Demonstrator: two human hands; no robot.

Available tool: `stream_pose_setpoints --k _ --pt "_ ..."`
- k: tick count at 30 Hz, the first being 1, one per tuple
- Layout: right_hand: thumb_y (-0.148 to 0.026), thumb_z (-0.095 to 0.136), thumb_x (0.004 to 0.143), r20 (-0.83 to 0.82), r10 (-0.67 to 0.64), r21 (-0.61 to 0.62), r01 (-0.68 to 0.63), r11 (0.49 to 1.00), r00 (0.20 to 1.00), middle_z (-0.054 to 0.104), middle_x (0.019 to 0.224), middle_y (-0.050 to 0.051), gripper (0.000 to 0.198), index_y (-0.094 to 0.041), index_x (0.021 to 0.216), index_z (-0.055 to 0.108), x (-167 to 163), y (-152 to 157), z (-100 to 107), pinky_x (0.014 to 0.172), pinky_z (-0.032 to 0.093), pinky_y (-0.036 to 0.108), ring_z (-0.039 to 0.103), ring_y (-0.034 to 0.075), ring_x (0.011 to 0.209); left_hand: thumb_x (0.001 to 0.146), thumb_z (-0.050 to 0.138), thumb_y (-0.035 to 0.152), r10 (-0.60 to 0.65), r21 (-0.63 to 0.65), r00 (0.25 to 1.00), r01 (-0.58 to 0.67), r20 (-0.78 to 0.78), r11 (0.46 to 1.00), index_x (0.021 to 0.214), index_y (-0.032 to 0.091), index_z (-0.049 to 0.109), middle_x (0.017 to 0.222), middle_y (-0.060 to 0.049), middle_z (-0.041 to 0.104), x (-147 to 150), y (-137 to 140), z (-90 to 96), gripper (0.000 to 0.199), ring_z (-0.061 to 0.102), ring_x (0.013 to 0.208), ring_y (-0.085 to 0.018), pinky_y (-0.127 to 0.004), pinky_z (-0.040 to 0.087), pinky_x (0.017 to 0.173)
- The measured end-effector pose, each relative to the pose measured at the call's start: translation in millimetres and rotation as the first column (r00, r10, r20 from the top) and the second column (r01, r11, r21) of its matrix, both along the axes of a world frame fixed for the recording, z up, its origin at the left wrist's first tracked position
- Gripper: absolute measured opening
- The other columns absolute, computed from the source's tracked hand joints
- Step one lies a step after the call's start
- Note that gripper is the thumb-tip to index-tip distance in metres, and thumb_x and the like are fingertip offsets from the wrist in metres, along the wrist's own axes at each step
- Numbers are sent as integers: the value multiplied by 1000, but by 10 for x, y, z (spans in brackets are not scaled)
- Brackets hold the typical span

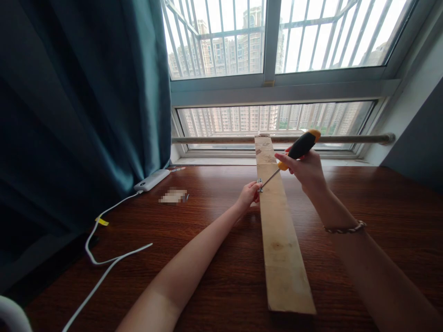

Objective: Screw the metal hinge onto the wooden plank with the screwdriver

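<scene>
Brown tabletop (214, 276) across lower frame. Wooden board (282, 249) over it, centre to lower right. Right hand (308, 169), right of centre, wrapped round screwdriver (302, 145). Left hand (249, 195), mid-frame, pinching small metal fitting (259, 181) at board's left edge; screwdriver tip at fitting, contact unclear.

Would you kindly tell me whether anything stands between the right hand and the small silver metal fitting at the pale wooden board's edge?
Only the black-and-yellow screwdriver held in the right hand spans that gap, its metal shaft slanting down to the silver fitting. The left hand partly covers the fitting from the left.
</scene>
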State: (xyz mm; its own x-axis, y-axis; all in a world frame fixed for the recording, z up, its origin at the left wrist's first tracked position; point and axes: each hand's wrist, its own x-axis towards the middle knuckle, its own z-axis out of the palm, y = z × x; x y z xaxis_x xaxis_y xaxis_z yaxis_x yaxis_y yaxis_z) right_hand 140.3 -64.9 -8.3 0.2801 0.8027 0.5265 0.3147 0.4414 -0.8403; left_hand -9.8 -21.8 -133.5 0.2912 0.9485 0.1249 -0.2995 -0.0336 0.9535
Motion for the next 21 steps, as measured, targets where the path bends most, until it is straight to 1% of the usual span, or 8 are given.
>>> stream_pose_setpoints --k 4,7,10,12,14,17,19,21 --pt "-39 80 48 -121 121 -124 -135 983 985 56 53 -1 38 -13 68 61 32 -126 154 37 37 21 49 8 42 68 63 42 -8 -16 1000 8 4 1000 63 17 49 46 5 43 1 -10 12 29 33 37 -6 -22 21 38" --pt "-28 81 45 -170 261 -214 -295 931 950 66 68 4 35 -13 71 63 88 -222 263 45 47 23 59 12 53 67 63 43 -14 -23 1000 14 18 1000 65 17 49 48 5 43 9 -8 3 30 33 37 -6 -23 21 38" --pt "-27 82 43 -158 361 -221 -389 894 919 68 75 6 35 -13 71 65 140 -253 295 53 54 30 64 18 61 66 64 43 -20 -37 999 21 37 999 67 16 50 51 5 44 19 -5 -11 29 32 38 -5 -23 19 39" --pt "-35 81 45 -42 287 -183 -290 939 957 67 68 5 36 -14 68 64 145 -228 260 49 52 30 63 19 58 65 64 42 -22 -42 999 24 50 999 68 16 51 52 5 44 23 -1 -20 29 32 39 -5 -23 18 39" --pt "-45 78 49 124 91 -83 -81 993 988 65 62 3 38 -15 65 63 119 -190 201 46 49 30 61 18 53 65 64 41 -20 -40 998 23 59 999 68 16 50 52 5 42 25 6 -28 29 31 40 -5 -23 17 39" --pt "-54 72 55 295 -198 102 175 979 935 62 57 2 41 -17 64 59 48 -161 131 50 47 30 60 18 53 64 65 41 -18 -39 998 21 63 999 66 16 50 51 6 40 24 19 -39 29 30 39 -5 -23 16 39" --pt "-55 71 57 326 -266 158 225 961 907 61 56 1 40 -18 64 58 7 -166 116 54 47 31 60 18 55 64 65 41 -18 -39 998 21 62 999 65 16 49 50 6 40 24 26 -45 30 29 39 -5 -23 15 38" --pt "-53 72 57 300 -246 151 209 966 922 63 59 1 39 -18 66 58 -11 -174 122 55 47 31 60 18 55 64 65 42 -19 -37 998 22 62 999 64 16 48 49 6 40 24 28 -47 30 29 38 -5 -23 14 38"
